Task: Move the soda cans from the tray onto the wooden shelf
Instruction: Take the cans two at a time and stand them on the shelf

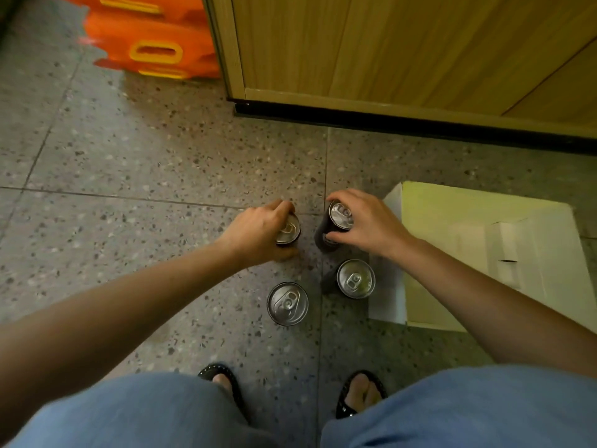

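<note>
Several dark soda cans with silver tops stand upright on the speckled floor. My left hand point(258, 232) is wrapped around the far left can point(289, 229). My right hand point(366, 221) grips the far right can point(339, 215) by its rim and side. Two more cans stand free nearer to me, one on the left point(287, 303) and one on the right point(355, 279). A white cardboard tray point(391, 286) lies to the right of the cans, its yellowish inside bare. The wooden shelf unit point(403, 50) rises at the top of the view.
Orange and yellow plastic crates point(151, 37) are stacked at the top left beside the wooden unit. A black plinth point(387, 119) runs along the unit's base. My feet in dark sandals point(360, 394) stand just below the cans.
</note>
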Motion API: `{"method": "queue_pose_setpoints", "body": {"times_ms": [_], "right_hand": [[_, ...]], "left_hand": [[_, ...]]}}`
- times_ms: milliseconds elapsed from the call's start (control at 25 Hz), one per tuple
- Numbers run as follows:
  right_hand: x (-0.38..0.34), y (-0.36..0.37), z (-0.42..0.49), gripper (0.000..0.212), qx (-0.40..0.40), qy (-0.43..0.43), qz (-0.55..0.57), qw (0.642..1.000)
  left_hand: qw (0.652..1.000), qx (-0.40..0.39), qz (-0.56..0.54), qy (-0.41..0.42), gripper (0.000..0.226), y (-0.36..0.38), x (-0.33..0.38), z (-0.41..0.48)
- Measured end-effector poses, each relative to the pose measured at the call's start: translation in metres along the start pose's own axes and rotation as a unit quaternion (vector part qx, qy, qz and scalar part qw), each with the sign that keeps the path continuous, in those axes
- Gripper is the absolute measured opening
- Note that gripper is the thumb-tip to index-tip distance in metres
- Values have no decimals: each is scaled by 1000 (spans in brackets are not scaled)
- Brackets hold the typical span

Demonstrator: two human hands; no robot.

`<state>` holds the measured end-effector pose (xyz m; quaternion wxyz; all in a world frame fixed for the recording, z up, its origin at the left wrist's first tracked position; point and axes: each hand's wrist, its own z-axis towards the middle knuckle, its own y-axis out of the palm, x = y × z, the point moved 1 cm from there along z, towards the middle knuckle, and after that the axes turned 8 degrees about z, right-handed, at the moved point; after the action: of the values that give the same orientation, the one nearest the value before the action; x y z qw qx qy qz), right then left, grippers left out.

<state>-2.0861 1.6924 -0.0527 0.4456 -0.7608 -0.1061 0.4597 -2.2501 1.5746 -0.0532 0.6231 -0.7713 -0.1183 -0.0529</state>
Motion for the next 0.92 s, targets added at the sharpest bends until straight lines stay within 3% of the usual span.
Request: {"method": "queue_pose_setpoints", "body": {"times_ms": [200,360,440,680,920], "right_hand": [[-61,-107,5,62,12,-11,34,999],[-165,-268,10,76,-4,2,87,996],[-218,-352,6,72,6,1,105,994],[-382,-585,-25,75,70,-26,91,993],[-502,-757,-60,70,127,-52,112,984]], "left_hand": [[997,34,-64,-21,57,-127,17,11],[994,80,-74,-24,82,-310,49,11],[993,89,-79,-28,89,-406,67,6],[981,159,-110,-30,81,-689,122,-34],[957,211,-197,-9,82,-889,168,-59]]}}
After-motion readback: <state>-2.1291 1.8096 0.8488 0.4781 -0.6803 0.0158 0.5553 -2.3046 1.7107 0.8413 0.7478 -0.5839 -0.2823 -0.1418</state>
